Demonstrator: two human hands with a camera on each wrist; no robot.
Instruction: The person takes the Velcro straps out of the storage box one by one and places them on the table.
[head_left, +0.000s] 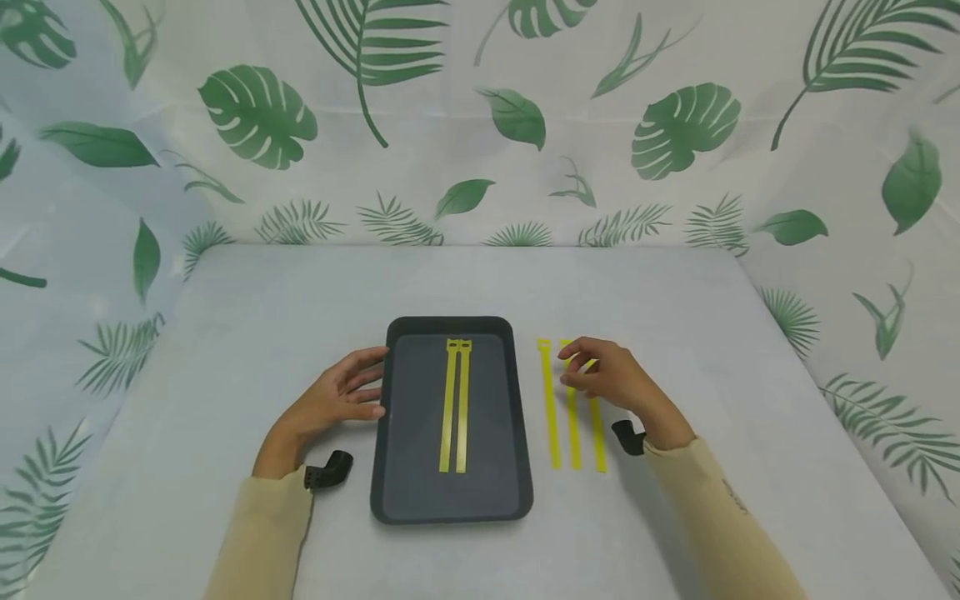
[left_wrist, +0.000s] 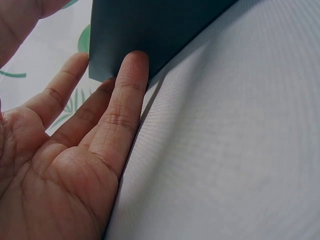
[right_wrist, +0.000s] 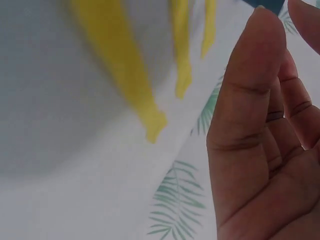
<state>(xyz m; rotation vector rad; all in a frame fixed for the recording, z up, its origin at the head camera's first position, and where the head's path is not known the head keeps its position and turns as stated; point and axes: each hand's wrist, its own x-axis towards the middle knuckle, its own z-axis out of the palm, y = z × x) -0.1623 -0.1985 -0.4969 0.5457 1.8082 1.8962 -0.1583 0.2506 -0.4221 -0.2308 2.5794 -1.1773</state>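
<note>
A dark grey rectangular tray lies on the table, with two yellow strap-like cable ties side by side in it, slotted heads at the far end. My left hand is at the tray's left side; in the left wrist view its extended fingers touch the tray's outer wall. Right of the tray lie three more yellow cable ties, roughly parallel. Above them hovers my right hand, fingers loosely bent and nothing held, partly hiding two of the ties. The right wrist view shows these ties beside the hand.
A pale cloth covers the table. Behind and on both sides stands a white curtain printed with green leaves. A black wrist device sits at the left cuff, another black device at the right.
</note>
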